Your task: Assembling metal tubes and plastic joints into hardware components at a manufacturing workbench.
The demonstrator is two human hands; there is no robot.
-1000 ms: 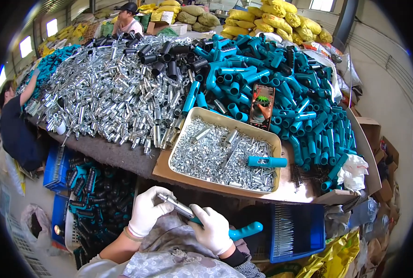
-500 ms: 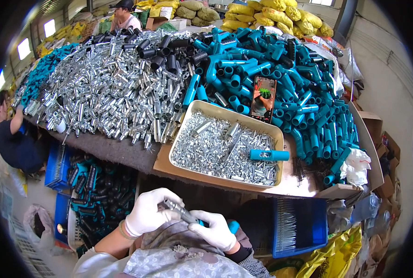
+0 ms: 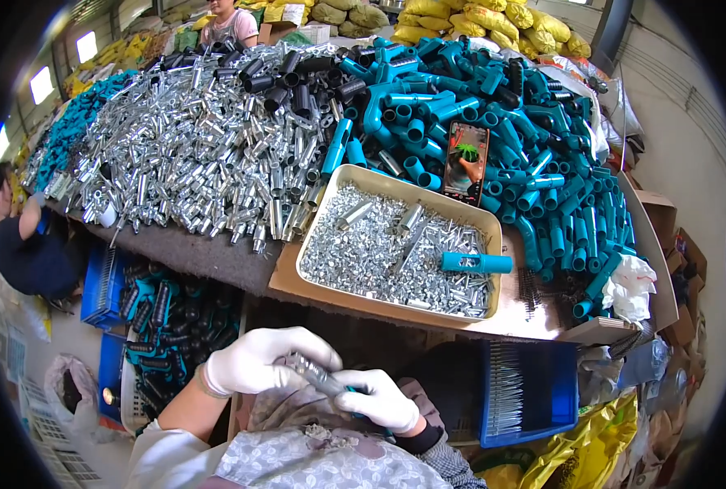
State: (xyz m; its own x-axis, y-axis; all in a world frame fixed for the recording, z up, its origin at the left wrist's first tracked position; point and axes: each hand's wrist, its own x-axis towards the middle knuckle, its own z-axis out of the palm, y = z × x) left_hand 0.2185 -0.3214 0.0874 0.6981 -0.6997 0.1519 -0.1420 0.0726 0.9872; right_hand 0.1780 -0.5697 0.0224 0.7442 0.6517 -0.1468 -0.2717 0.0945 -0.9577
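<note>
Lower centre of the frame: gloved left hand [image 3: 257,363] and right hand [image 3: 379,399] both close around a metal tube [image 3: 318,376], below the tray [image 3: 314,236] of small silver fittings.

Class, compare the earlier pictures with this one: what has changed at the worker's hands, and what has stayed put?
The teal tube that stuck out past the right hand is now almost hidden in its grip; only a teal sliver shows. Both gloved hands have drawn closer to the body. The left hand still holds the metal piece between them. The tray of small metal parts, the teal tube lying in it and the phone have not moved.
</note>
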